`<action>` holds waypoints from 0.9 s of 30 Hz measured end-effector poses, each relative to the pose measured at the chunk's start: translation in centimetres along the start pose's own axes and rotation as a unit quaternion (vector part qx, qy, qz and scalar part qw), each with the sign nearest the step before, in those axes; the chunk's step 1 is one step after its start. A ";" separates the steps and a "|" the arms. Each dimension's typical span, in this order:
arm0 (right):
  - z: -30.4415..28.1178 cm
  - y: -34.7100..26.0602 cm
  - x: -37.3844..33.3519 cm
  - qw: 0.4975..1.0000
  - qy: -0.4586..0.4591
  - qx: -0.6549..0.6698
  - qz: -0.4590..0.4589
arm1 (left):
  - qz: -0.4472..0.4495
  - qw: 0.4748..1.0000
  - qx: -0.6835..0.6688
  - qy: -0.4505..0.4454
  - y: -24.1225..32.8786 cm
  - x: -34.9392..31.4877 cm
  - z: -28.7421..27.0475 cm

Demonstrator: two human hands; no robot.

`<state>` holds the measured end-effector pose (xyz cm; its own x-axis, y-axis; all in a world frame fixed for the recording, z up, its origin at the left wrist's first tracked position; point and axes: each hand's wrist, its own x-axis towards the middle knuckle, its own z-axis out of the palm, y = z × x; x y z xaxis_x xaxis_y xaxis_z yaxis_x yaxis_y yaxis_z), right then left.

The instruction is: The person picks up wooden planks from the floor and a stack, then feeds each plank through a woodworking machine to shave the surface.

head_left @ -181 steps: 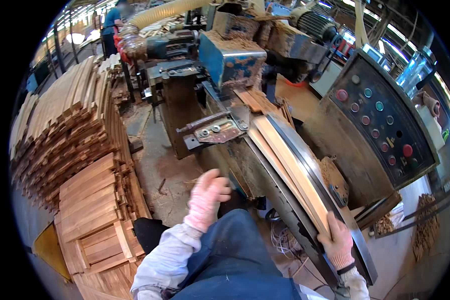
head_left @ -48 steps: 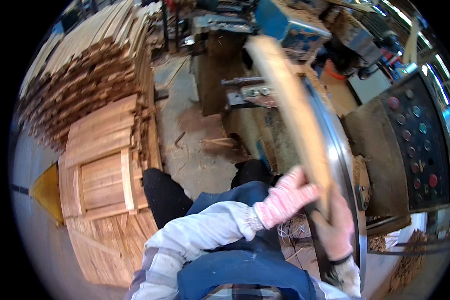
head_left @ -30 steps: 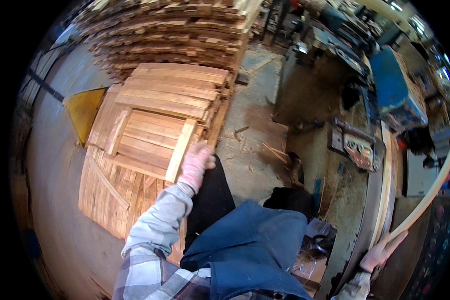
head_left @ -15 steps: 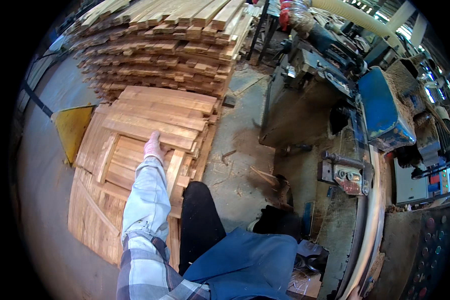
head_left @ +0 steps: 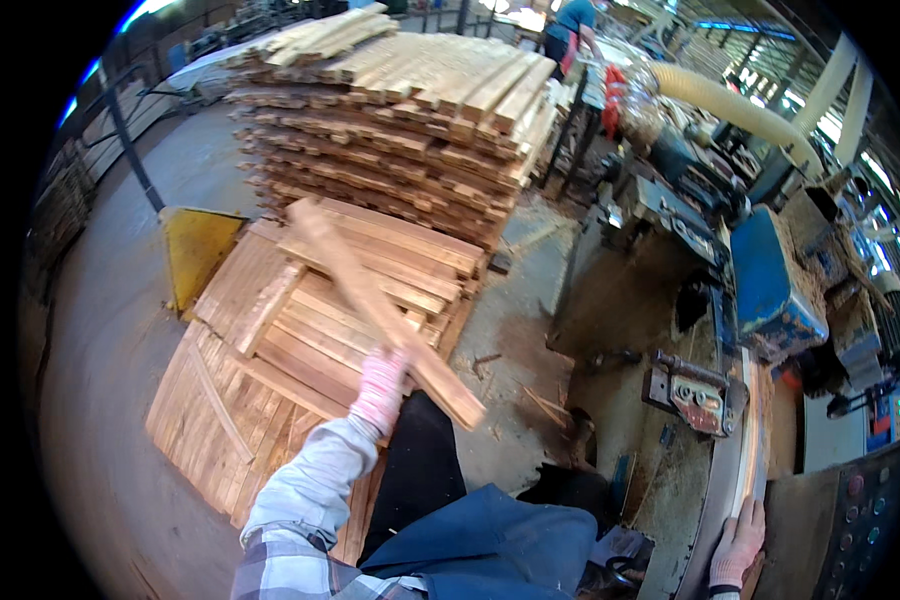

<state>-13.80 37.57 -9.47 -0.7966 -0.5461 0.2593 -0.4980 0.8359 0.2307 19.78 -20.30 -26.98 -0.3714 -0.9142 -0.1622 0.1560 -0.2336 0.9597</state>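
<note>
My left hand (head_left: 380,390), in a pinkish-white glove, grips a wooden plank (head_left: 370,295) near its lower part and holds it slanting above a stack of boards (head_left: 320,345). The plank is smeared by motion. At the lower right, my right hand (head_left: 740,545), gloved too, is at the near end of a long wooden strip (head_left: 752,440), its thumb and fingers closed about it. That strip lies along the metal bed of a woodworking machine (head_left: 705,520).
A tall stack of planks (head_left: 390,130) stands behind the low one, with a yellow metal plate (head_left: 200,255) to its left. Machine parts include a blue housing (head_left: 775,285), a clamp-like fitting (head_left: 695,390) and a button panel (head_left: 865,520). Far back is another person (head_left: 573,25).
My left hand has lifted a plank off the low stack and brought it right and nearer. My right hand has come further into view along the strip. The view has shifted.
</note>
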 end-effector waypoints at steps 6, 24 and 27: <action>-1.6 -8.4 4.1 0.937 0.065 0.343 0.012 | 0.016 0.983 -0.065 -0.171 2.6 -9.5 12.8; -12.8 -5.5 -27.1 0.952 -0.047 0.084 0.292 | -0.151 0.934 -0.036 -0.323 -3.6 -6.1 18.3; -10.3 -4.8 -23.0 0.966 0.064 0.048 0.246 | -0.104 0.983 -0.004 -0.154 -4.7 0.2 12.2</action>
<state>10.49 45.54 -6.84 -0.8994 -0.0794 0.4299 -0.1048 0.9939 -0.0357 7.77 -15.35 -28.70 -0.6557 -0.7026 -0.2765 0.0539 -0.4088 0.9110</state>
